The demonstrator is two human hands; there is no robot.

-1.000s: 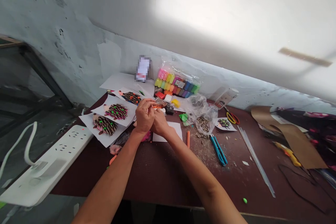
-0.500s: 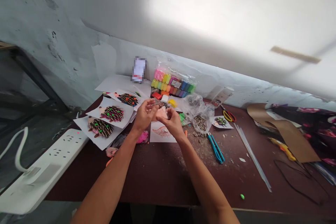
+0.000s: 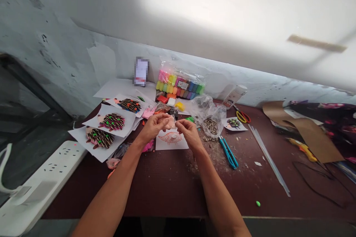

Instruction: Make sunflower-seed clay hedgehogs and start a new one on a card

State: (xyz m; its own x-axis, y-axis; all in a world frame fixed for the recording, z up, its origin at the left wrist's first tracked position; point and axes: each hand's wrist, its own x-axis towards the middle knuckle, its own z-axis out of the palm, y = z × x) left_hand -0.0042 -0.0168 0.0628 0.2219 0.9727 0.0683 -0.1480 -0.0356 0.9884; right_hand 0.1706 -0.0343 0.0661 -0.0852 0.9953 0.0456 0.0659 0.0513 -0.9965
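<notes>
A lump of pale pink modelling clay (image 3: 170, 121), with clear film around it, is between my two hands above the paper. My left hand (image 3: 154, 126) is closed on the clay from the left. The fingers of my right hand (image 3: 189, 132) pinch the film at its right edge. Below them lies a white sheet (image 3: 161, 146) with an orange, scale-patterned drawing (image 3: 168, 137). A small whitish piece rests on that drawing; its kind is unclear.
Seed-covered hedgehog pictures (image 3: 112, 121) lie left, above a power strip (image 3: 59, 163). Behind stand a phone (image 3: 141, 71) and packs of coloured clay (image 3: 180, 85). To the right are bagged striped seeds (image 3: 210, 126), a blue cutter (image 3: 228, 153), scissors (image 3: 242, 116), glue sticks (image 3: 269, 161) and a yellow glue gun (image 3: 303, 150).
My right hand has drawn back a little to the right from the clay, pinching the film. More of the orange drawing shows. The camera view has shifted slightly.
</notes>
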